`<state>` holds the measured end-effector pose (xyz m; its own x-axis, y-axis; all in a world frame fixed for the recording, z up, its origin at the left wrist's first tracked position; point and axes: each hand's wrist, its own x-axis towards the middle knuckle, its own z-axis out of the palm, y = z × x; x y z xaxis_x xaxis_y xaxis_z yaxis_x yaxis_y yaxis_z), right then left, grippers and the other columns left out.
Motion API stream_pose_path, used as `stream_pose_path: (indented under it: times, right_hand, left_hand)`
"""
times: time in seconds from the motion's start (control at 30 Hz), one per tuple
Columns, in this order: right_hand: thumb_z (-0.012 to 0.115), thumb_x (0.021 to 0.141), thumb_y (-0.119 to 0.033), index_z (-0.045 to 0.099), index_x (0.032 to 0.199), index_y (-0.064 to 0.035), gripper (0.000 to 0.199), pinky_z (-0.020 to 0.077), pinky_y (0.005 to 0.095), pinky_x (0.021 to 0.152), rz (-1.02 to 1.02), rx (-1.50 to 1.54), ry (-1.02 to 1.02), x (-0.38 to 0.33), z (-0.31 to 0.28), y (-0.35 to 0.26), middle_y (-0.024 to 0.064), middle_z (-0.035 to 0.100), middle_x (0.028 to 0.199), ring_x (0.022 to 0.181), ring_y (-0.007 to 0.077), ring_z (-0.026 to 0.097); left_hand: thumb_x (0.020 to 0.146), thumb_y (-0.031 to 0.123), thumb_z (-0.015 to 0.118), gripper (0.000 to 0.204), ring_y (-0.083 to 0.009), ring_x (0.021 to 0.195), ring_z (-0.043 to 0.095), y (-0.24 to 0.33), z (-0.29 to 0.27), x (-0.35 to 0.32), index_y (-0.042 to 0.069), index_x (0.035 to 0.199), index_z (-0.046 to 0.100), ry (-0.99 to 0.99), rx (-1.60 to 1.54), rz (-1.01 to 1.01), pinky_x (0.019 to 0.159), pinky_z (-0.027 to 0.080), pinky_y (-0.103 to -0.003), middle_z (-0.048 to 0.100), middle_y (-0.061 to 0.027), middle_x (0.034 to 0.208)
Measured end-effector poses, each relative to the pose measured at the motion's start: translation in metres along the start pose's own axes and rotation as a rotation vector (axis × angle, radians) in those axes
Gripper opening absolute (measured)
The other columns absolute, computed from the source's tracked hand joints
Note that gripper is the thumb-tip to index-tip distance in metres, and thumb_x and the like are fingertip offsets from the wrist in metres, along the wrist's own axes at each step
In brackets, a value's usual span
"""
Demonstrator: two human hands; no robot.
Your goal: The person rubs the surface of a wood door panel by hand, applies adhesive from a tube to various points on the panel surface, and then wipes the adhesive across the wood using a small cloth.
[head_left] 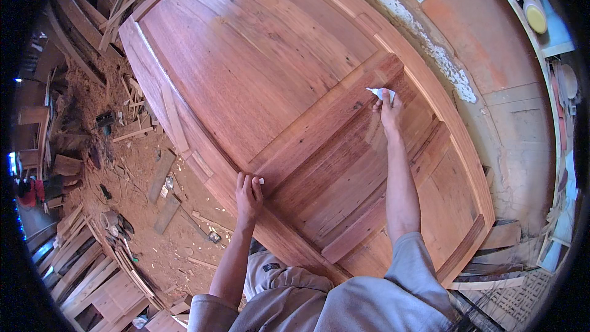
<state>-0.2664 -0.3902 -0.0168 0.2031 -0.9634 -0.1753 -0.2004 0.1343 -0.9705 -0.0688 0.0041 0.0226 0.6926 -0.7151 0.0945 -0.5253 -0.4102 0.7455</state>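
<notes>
A small white tube (381,93) sits pinched in the fingers of the right hand (389,110), its nozzle pointing left and resting at the cross rail (319,117) of a large reddish wooden door (258,61) that lies flat, close to the door's right-hand stile and about halfway along that edge. The right arm stretches nearly straight out over the lower panel (362,172), the grey sleeve ending near the door's near end, the wrist raised slightly and the fingers closed around the tube. The left hand (248,192) lies on the door's left edge where the cross rail meets the left stile; its palm is down and its fingers are curled together, and a tiny white piece (261,180), likely a cap, shows at the fingertips, though whether it is gripped or merely touched cannot be told. The two hands are well apart, with the cross rail running diagonally between them. Beyond the rail the broad upper panel runs on to the far end. To the left of the door the floor is covered in sawdust (141,209) with offcuts of timber (163,175) scattered near the edge; to the right the door lies just beside a worn concrete strip (455,74) and a plastered wall surface.
</notes>
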Motion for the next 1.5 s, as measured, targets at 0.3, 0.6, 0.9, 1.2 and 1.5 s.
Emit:
stream_pose_path:
  times: [0.3,0.6,0.9,1.2,1.5]
  right_hand:
    - [0.053,0.097,-0.039,0.057,0.098,-0.0017,0.037,0.0495,0.0262,0.049,-0.006,0.009,-0.003,-0.002,0.000,-0.002,0.0015,0.053,0.068,0.057,0.0111,0.056]
    - [0.054,0.097,-0.038,0.056,0.099,-0.0011,0.037,0.0499,0.0264,0.050,0.020,0.015,0.013,-0.003,0.000,-0.001,0.0019,0.054,0.068,0.057,0.0116,0.057]
    - [0.053,0.097,-0.038,0.057,0.100,-0.0017,0.036,0.0519,0.0268,0.051,0.037,-0.004,0.036,-0.008,0.000,-0.007,0.0019,0.055,0.068,0.057,0.0118,0.058]
    - [0.053,0.098,-0.038,0.057,0.099,-0.0025,0.035,0.0524,0.0271,0.053,0.029,0.017,0.034,-0.009,-0.001,-0.005,0.0020,0.056,0.068,0.057,0.0122,0.059]
    - [0.052,0.098,-0.038,0.057,0.098,-0.0020,0.037,0.0522,0.0276,0.053,0.016,-0.021,0.043,-0.011,0.000,-0.009,0.0021,0.056,0.068,0.058,0.0124,0.059]
  left_hand:
    - [0.097,0.011,0.047,0.020,-0.0363,0.075,0.051,0.000,0.000,-0.001,-0.003,0.084,0.055,-0.008,-0.003,-0.025,0.067,0.043,-0.043,0.051,-0.0181,0.082]
    - [0.096,0.010,0.047,0.019,-0.0365,0.075,0.052,-0.003,0.002,0.000,-0.003,0.085,0.056,0.005,-0.020,-0.001,0.066,0.044,-0.043,0.051,-0.0180,0.083]
    - [0.097,0.009,0.045,0.020,-0.0369,0.074,0.053,0.001,-0.001,0.000,-0.003,0.085,0.055,-0.006,-0.024,-0.011,0.065,0.044,-0.043,0.051,-0.0181,0.082]
    - [0.096,0.009,0.047,0.019,-0.0372,0.075,0.052,-0.003,0.000,-0.001,-0.003,0.084,0.055,-0.011,-0.018,-0.021,0.066,0.043,-0.043,0.050,-0.0184,0.083]
    - [0.096,0.008,0.046,0.019,-0.0368,0.073,0.053,-0.005,0.002,-0.001,-0.003,0.084,0.055,-0.008,-0.014,-0.004,0.065,0.044,-0.043,0.051,-0.0180,0.082]
